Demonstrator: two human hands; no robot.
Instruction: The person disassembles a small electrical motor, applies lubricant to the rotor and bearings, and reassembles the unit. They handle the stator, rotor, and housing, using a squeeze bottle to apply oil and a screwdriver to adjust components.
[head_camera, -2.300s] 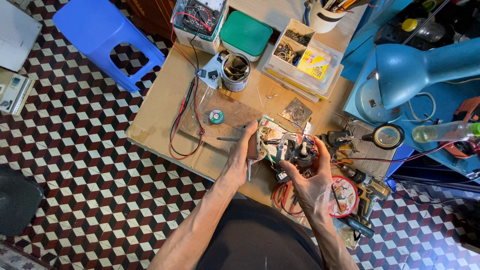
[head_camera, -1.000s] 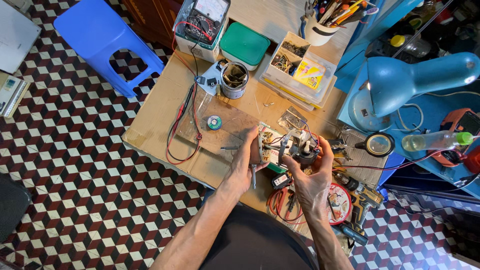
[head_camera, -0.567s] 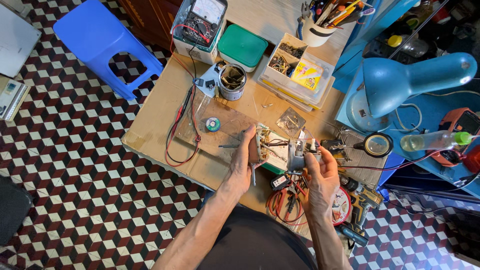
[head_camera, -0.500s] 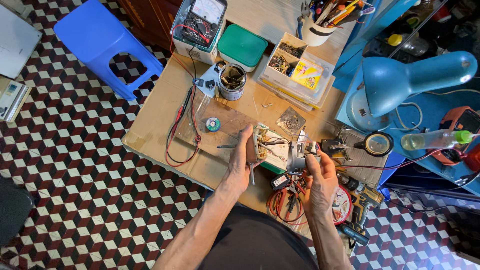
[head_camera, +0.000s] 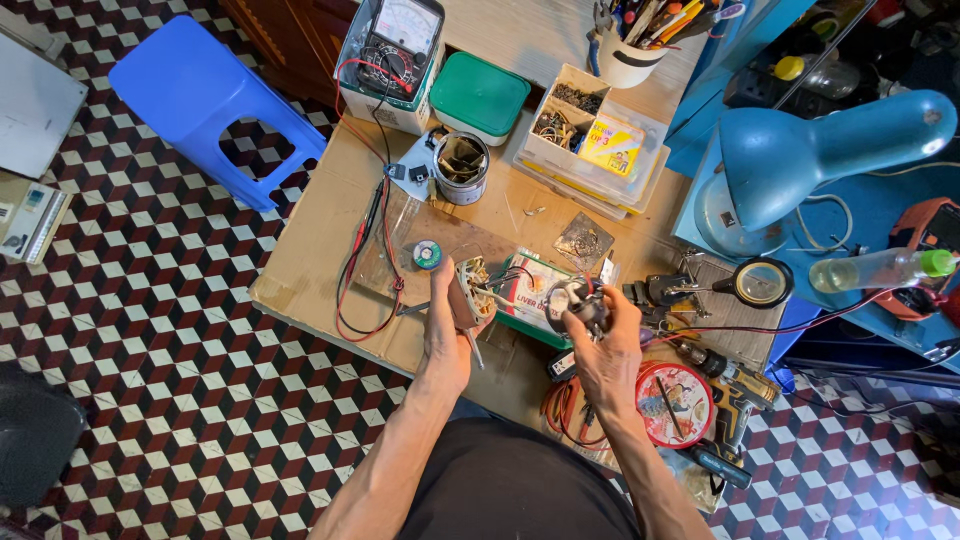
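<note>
The left hand (head_camera: 445, 335) grips a small wired part (head_camera: 470, 292) by its edge; the right hand (head_camera: 608, 350) is closed round a round metal piece (head_camera: 572, 297) at its twelve o'clock. Thin wires (head_camera: 505, 297) seem to run between the two. Both look light, stiff and fragile at the wires, so the bodies are the safer hold. They hang just above the cardboard-topped table (head_camera: 310, 250), a solder spool (head_camera: 427, 254) at ten o'clock

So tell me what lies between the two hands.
Head view: between left hand and right hand lies a green-edged box, with thin wires crossing above it.
</note>
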